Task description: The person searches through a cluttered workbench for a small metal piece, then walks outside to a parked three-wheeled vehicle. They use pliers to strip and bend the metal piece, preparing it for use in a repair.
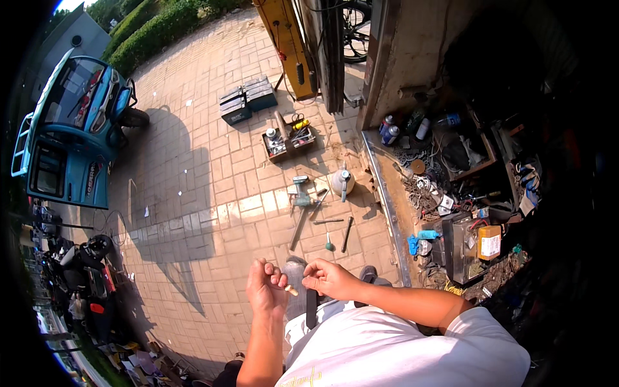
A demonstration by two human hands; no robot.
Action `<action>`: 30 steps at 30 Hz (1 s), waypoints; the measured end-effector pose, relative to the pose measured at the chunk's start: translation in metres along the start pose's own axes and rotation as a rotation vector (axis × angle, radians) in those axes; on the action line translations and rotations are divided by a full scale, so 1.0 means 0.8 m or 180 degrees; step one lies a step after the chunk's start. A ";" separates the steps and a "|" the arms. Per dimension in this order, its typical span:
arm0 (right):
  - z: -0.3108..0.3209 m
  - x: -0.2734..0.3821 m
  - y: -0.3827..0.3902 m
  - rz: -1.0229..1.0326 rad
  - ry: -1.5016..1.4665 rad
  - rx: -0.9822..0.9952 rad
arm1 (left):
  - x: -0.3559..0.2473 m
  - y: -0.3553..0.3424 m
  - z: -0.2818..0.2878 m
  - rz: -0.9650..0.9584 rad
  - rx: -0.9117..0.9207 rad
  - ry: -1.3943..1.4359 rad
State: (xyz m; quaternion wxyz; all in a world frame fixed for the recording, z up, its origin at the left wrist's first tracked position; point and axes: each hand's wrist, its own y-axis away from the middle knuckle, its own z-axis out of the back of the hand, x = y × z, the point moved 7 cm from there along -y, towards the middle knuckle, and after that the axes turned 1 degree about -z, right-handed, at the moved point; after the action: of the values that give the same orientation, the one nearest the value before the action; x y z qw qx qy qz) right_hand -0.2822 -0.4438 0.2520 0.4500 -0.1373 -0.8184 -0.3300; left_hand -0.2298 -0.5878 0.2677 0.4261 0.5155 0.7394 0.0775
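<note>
My left hand [265, 287] is raised in front of my body with its fingers curled closed. At its fingertips sits a small, pale, stubby piece [291, 291], too small to name. Close beside it my right hand [329, 280] is closed in a pinch; what its fingers hold, if anything, is hidden. Directly beneath the right fingers a black strip [312, 309] runs down toward my white shirt; whether the hand grips it is unclear. On the paving beyond lie a green-handled tool [329, 246], dark rods [347, 234] and a teal power tool [300, 192].
A grey rounded tank [342, 183] stands right of the power tool. Farther off are an open toolbox [289, 143] and several dark batteries [248, 99]. A metal sill [385, 209] edges a cluttered workshop at right. A blue three-wheeled vehicle [71, 132] stands at left.
</note>
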 end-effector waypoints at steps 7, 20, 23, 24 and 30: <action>0.098 -0.120 -0.260 -0.0797 0.0740 -0.0974 | -0.113 -0.162 0.203 0.0141 -0.1342 -0.0429; 0.249 -0.087 -0.552 -0.1326 0.0623 -0.2612 | -0.369 -0.405 0.380 0.0673 -0.2068 -0.3041; 0.293 -0.074 -0.665 -0.1406 0.0725 -0.2751 | -0.373 -0.418 0.365 0.1048 -0.2185 -0.3500; 0.306 -0.067 -0.698 -0.1439 0.0714 -0.2866 | -0.370 -0.416 0.383 0.1082 -0.2112 -0.3547; 0.437 -0.112 -0.874 -0.1810 0.2542 -0.3576 | -0.419 -0.400 0.333 0.2283 -0.1631 -0.5680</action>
State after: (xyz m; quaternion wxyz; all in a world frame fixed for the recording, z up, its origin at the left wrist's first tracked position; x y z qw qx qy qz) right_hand -0.8230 -0.7262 -0.2450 0.4724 0.0008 -0.3047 -0.8270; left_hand -0.2280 -1.0982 0.1088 0.8759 0.4704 -0.0905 -0.0571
